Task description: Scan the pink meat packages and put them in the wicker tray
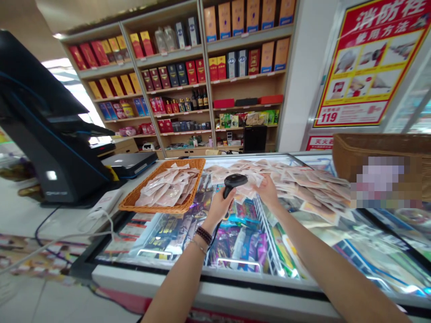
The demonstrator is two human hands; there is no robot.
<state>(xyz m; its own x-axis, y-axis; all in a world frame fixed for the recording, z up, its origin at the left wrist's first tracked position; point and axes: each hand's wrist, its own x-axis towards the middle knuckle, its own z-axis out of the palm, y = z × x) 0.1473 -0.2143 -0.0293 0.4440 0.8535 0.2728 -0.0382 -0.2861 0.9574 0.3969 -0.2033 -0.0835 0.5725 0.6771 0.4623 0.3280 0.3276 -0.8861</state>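
My left hand (220, 207) is wrapped round the handle of a black barcode scanner (235, 180), held above the glass top of a chest freezer (148, 278). Just right of the scanner head, my right hand (268, 190) pinches a clear-and-white packet (251, 185). Many similar flat packets (313, 179) lie spread over the glass behind and to the right of my hands. More of them (171, 184) fill an orange wicker basket (134, 202) on the left. Colourful wrapped goods show through the glass beneath my hands.
At the left stand a black checkout terminal (67, 148), a flat black device (129, 162) and a white box with a cable (104, 202). A brown woven basket (346, 154) sits at the right. Shelves with boxes (208, 80) line the back wall beside a red poster (373, 58).
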